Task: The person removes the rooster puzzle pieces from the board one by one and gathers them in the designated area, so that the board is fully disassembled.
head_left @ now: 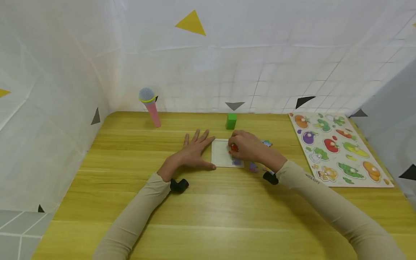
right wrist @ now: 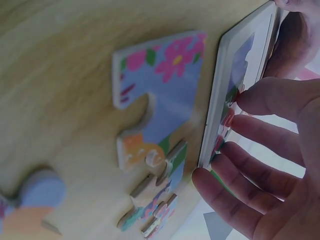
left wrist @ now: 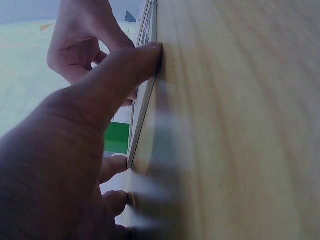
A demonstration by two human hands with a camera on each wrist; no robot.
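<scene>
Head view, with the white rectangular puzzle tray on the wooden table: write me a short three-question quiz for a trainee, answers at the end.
1. Multiple choice: what stands directly behind the white rectangular puzzle tray? (a) a pink-handled microphone (b) a bright green rectangular block (c) a flat vegetable puzzle board
2. True or false: the person's bare, spread left hand is at the tray's left edge.
3. Fill in: the person's ___ hand has its fingertips at a red-patterned puzzle piece.

Key: 1: b. 2: True. 3: right hand.
</scene>
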